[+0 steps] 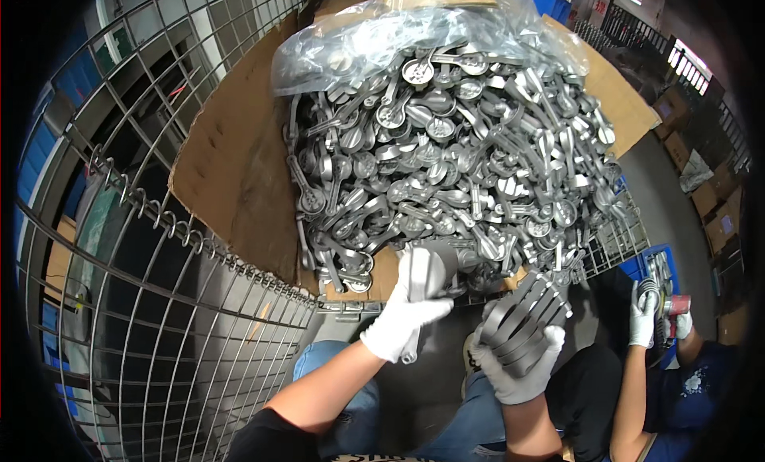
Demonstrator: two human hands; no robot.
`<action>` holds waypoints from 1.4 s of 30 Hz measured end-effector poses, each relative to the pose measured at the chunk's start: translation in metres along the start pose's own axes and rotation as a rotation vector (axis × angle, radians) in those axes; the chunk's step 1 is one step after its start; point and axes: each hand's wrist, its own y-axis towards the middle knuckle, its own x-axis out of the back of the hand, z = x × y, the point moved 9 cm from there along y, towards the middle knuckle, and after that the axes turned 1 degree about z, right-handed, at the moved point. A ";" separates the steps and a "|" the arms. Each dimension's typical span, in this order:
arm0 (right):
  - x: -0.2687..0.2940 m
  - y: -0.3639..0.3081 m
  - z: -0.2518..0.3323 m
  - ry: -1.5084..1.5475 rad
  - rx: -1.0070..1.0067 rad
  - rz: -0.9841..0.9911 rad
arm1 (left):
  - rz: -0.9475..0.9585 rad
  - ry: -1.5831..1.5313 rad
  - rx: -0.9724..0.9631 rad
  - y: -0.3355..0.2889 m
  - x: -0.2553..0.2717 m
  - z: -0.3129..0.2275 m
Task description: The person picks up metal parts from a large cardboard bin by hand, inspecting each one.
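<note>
My left hand [414,311], in a white glove, is closed around a grey metal casting [437,264] with a round head; a thin handle end [409,352] pokes out below the palm. To its right, my right hand [518,374], gloved too, grips a nested stack of curved grey metal castings [519,323]; several lie side by side, handles pointing up and right. Both hands are at the near edge of a large heap of similar castings [446,159], each with a round cupped head and a slim handle.
A cardboard liner [231,163] and clear plastic sheet [374,48] surround the heap. Wire mesh [159,295] rises at left. On the right, a co-worker's gloved hand [642,315] is beside a red-ended tool [677,305] and a blue crate [660,259]. Cardboard boxes [721,223] stand beyond.
</note>
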 end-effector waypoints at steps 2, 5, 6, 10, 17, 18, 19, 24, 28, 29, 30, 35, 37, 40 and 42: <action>0.004 0.001 -0.005 0.215 -0.045 -0.046 | -0.024 0.543 -0.182 -0.003 -0.008 -0.013; 0.007 -0.001 -0.008 0.212 -0.078 -0.092 | -0.135 0.859 -0.222 -0.010 -0.012 -0.018; 0.007 -0.003 -0.009 0.243 -0.108 -0.103 | -0.169 0.926 -0.201 -0.012 -0.011 -0.019; 0.003 0.000 -0.006 0.320 -0.057 -0.054 | -0.288 1.142 -0.369 -0.017 -0.020 -0.042; 0.021 0.008 -0.013 0.242 -0.077 -0.090 | -0.128 1.285 -0.279 -0.015 -0.026 -0.026; 0.023 0.009 -0.013 0.237 -0.093 -0.100 | -0.090 1.250 -0.298 -0.015 -0.027 -0.024; 0.026 0.009 -0.013 0.234 -0.112 -0.112 | -0.003 1.116 -0.223 -0.011 -0.024 -0.016; 0.044 0.003 -0.011 0.104 -0.105 -0.285 | 0.162 0.826 -0.061 -0.006 -0.014 -0.002; 0.032 -0.003 0.016 -0.945 0.332 -0.247 | 0.298 0.304 0.149 -0.010 -0.014 0.007; 0.024 -0.004 0.024 -1.315 0.389 -0.183 | 0.263 0.248 0.247 -0.010 -0.011 0.013; 0.015 -0.008 0.028 -1.555 0.552 -0.170 | 0.267 0.190 0.274 -0.011 -0.011 0.014; 0.011 -0.010 0.030 -1.775 0.739 -0.148 | 0.188 0.356 0.224 -0.007 -0.010 0.016; 0.009 -0.010 0.031 -1.814 0.728 -0.176 | 0.150 0.608 0.146 -0.006 -0.010 0.015; 0.001 -0.006 0.026 -1.896 0.622 -0.079 | 0.183 0.755 -0.062 -0.005 -0.021 0.010; 0.002 -0.008 0.031 -1.703 0.531 -0.097 | 0.215 0.831 -0.211 -0.005 -0.031 0.009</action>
